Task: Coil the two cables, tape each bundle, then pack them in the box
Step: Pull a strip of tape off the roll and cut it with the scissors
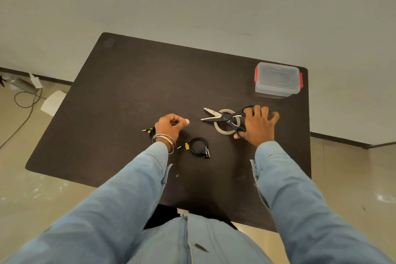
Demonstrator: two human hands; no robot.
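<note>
my right hand [258, 126] grips open scissors [225, 118] over tape roll [225, 122] | left hand [170, 127] curled, contents unclear | coiled cable [199, 147] centre of desk [132, 83]

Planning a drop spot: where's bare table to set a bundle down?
Free: the far-left table stretch, and the near strip between the sleeves. Crowded: mid-table, where the left hand, coiled cable, scissors, tape roll and right hand cluster; the box fills the far-right corner.
</note>
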